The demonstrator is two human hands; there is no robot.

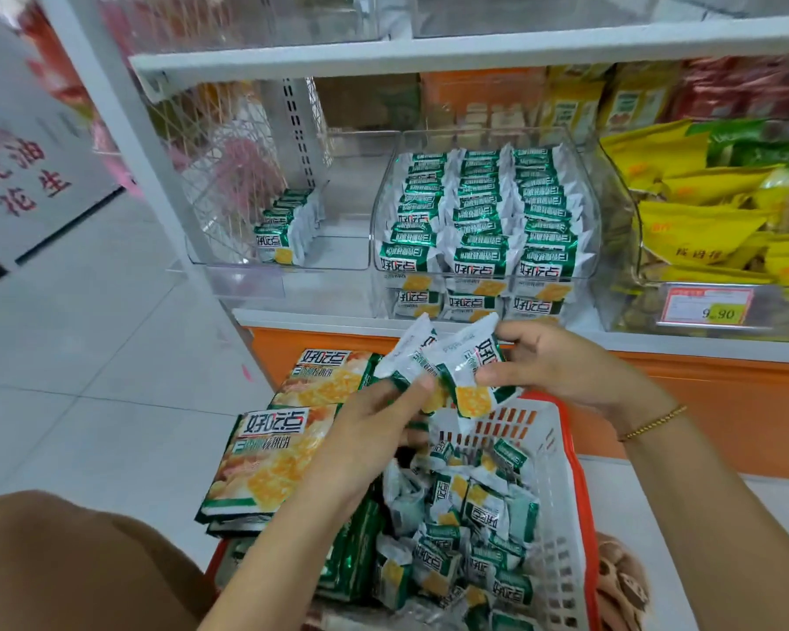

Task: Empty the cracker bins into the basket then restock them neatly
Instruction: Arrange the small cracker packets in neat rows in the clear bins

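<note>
At the centre of the frame the left hand (374, 430) pinches one small green-and-white foil cracker packet (406, 357) between thumb and fingertips. The right hand (561, 362), a thin gold bracelet (652, 423) at its wrist, curls its fingers round a second packet (470, 375) that touches the first. Both packets hang above the far rim of the white slatted plastic basket with a red edge (561, 494) in the lower middle. Judging by the shelf, the emptying is over and the restocking is roughly half done. The clear plastic middle bin (380, 220), upper centre, is packed with three tidy rows standing on edge. The clear plastic left bin (228, 220) beside it holds only one short row (288, 225) against its right wall, the rest of it bare. A deep heap of loose packets (474, 516) lies jumbled in the basket, and two large flat cracker bags (265, 462) rest over its left side. So the left bin's remaining rows are yet to be built. The bin of yellow snack bags (702, 220) at the right looks to be no part of this job.
</note>
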